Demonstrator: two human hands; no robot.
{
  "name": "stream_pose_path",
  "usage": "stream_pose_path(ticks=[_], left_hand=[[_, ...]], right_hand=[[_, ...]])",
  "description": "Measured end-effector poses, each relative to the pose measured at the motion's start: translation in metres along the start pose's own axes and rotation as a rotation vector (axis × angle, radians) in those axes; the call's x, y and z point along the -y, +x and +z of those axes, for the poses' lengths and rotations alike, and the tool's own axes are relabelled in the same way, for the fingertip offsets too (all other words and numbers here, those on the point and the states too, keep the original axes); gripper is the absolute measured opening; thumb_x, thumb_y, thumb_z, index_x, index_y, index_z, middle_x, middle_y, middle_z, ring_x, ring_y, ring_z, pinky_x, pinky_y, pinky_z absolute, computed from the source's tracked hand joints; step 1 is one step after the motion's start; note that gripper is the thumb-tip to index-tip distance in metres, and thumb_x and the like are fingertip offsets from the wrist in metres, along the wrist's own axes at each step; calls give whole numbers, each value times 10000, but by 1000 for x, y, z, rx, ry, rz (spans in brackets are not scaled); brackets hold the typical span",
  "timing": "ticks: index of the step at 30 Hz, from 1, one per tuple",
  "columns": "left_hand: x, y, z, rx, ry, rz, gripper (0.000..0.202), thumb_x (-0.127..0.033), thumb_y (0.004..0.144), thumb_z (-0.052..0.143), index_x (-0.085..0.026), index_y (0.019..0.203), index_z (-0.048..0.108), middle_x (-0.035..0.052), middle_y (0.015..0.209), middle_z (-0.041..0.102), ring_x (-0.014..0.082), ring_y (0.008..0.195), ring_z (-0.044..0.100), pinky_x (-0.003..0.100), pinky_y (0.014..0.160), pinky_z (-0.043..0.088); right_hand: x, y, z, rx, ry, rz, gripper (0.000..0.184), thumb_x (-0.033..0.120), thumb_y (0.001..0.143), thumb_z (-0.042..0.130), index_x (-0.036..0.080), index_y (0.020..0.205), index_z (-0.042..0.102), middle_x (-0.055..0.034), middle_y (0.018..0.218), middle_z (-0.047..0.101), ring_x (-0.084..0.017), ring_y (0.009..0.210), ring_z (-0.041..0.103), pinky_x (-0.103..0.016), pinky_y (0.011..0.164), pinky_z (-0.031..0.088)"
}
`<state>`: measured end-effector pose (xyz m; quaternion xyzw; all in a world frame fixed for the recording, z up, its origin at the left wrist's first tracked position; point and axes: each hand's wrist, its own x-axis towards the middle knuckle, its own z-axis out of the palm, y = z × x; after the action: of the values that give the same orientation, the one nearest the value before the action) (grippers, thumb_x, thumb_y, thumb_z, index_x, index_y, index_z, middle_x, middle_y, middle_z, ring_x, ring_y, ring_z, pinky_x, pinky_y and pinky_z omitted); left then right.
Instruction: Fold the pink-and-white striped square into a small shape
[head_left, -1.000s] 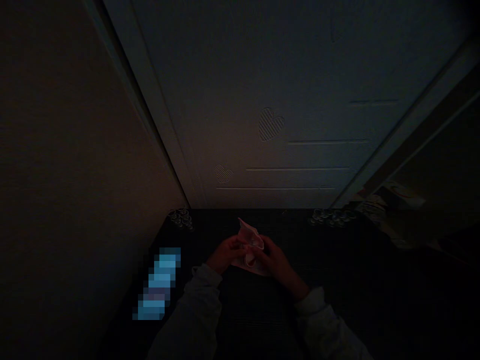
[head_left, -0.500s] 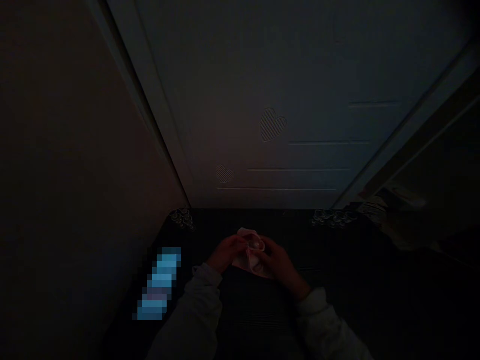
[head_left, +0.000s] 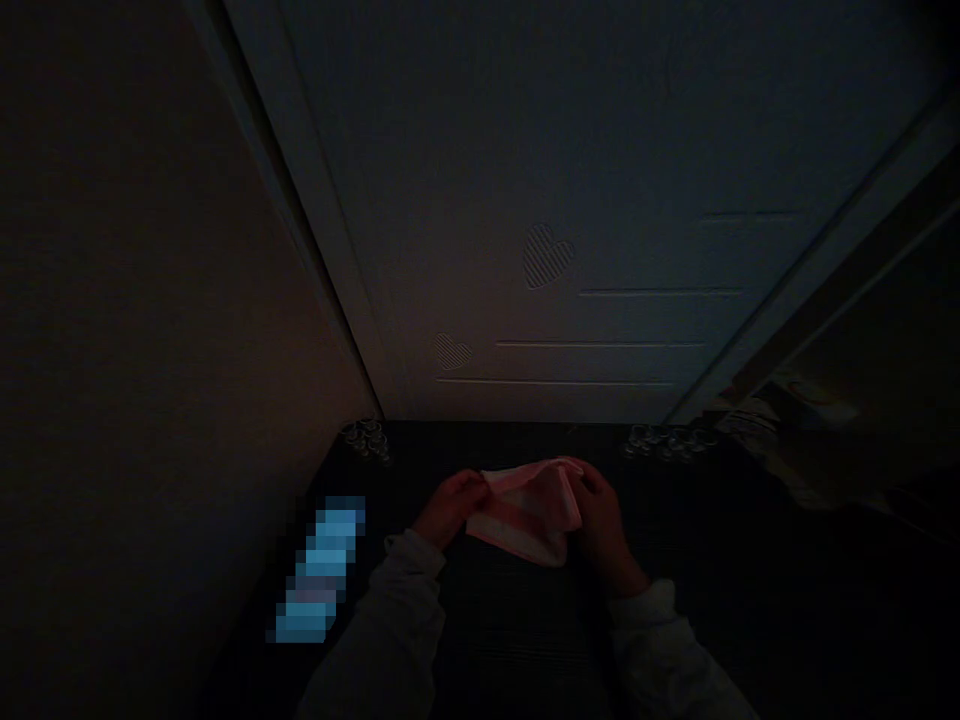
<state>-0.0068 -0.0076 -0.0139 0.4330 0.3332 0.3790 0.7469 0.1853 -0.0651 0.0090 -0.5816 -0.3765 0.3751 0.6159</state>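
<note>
A pink and white cloth (head_left: 517,510) spreads between my two hands, low over the dark tabletop. At its upper left edge, my left hand (head_left: 454,505) is closed, thumb and fingers pinching the fabric. My right hand (head_left: 600,510) is closed on the right side of the cloth, where the fabric folds over. Whether something lies under that fold is hidden. The picture is very dark, so finger details are hard to make out.
Small clear round pieces with shiny rims cluster at the tabletop's back left (head_left: 366,438) and back right (head_left: 667,440). A blurred-out glowing blue rectangle (head_left: 319,570) lies at left. Behind stands a pale door (head_left: 465,250) with heart patterns; a wall (head_left: 150,350) rises left.
The cloth was bunched around a clear round piece between my hands; that piece is now out of sight. My right hand has moved right, and the cloth is spread wider.
</note>
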Motion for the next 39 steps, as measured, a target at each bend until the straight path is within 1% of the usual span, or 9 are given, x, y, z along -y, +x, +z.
stream_pose_path(ticks=[2, 4, 8, 13, 18, 22, 28, 33, 39], left_hand=[[0, 1, 0, 7, 36, -1, 237, -308, 616, 665, -132, 723, 549, 1, 664, 570, 108, 611, 520, 237, 602, 370], [-1, 1, 2, 3, 56, 1, 257, -319, 620, 661, -130, 759, 556, 6, 694, 582, 112, 627, 526, 243, 616, 374], [-6, 0, 5, -20, 117, 16, 254, -343, 639, 638, -131, 759, 562, 8, 687, 589, 115, 621, 530, 243, 618, 383], [-9, -2, 7, -5, 127, 18, 220, -326, 635, 632, -140, 725, 554, -4, 649, 584, 104, 581, 520, 230, 586, 383], [-8, -2, 5, 4, 177, -26, 222, -323, 645, 623, -134, 746, 566, 0, 654, 581, 80, 503, 475, 209, 497, 343], [-5, -1, 4, 18, 134, 6, 224, -318, 628, 647, -127, 720, 575, 7, 679, 580, 102, 598, 510, 223, 579, 376], [-4, -1, 4, 45, 136, -25, 278, -337, 638, 642, -131, 817, 594, 11, 701, 588, 94, 566, 501, 235, 580, 378], [-8, -3, 8, 76, 155, 47, 202, -291, 646, 639, -144, 781, 607, 45, 874, 617, 144, 759, 552, 251, 675, 399], [-13, -5, 12, 61, 222, -32, 192, -291, 619, 663, -151, 741, 613, 29, 796, 638, 149, 748, 561, 262, 700, 397]], right_hand=[[3, -4, 4, 93, -6, -31, 318, 433, 707, 550, 173, 879, 615, -70, 893, 645, -213, 823, 566, -296, 682, 441], [5, -9, 9, 265, -42, -62, 311, 431, 738, 522, 179, 888, 625, -62, 907, 639, -203, 845, 562, -293, 709, 431], [3, -16, 17, 487, -251, -251, 336, 419, 809, 424, 178, 743, 649, -31, 740, 606, -154, 717, 541, -268, 667, 400], [-4, -14, 17, 405, -318, -303, 333, 382, 801, 453, 176, 558, 550, 8, 585, 483, -118, 595, 472, -237, 567, 365], [-11, -8, 19, 238, -163, -251, 176, 357, 761, 511, 199, 829, 549, -26, 818, 549, -156, 784, 530, -277, 704, 435], [-13, -9, 20, 365, -194, -310, 248, 352, 810, 440, 219, 982, 559, -58, 1031, 561, -181, 975, 514, -334, 869, 398], [-4, -15, 21, 443, -242, -249, 309, 382, 834, 395, 218, 1045, 551, -66, 1079, 581, -183, 1009, 523, -341, 888, 401], [4, -19, 24, 475, -271, -285, 303, 375, 844, 370, 203, 1011, 557, -70, 1007, 603, -174, 940, 549, -315, 826, 426], [9, -22, 28, 409, -373, -233, 273, 363, 848, 351, 178, 870, 551, -42, 824, 616, -149, 775, 568, -260, 690, 430]])
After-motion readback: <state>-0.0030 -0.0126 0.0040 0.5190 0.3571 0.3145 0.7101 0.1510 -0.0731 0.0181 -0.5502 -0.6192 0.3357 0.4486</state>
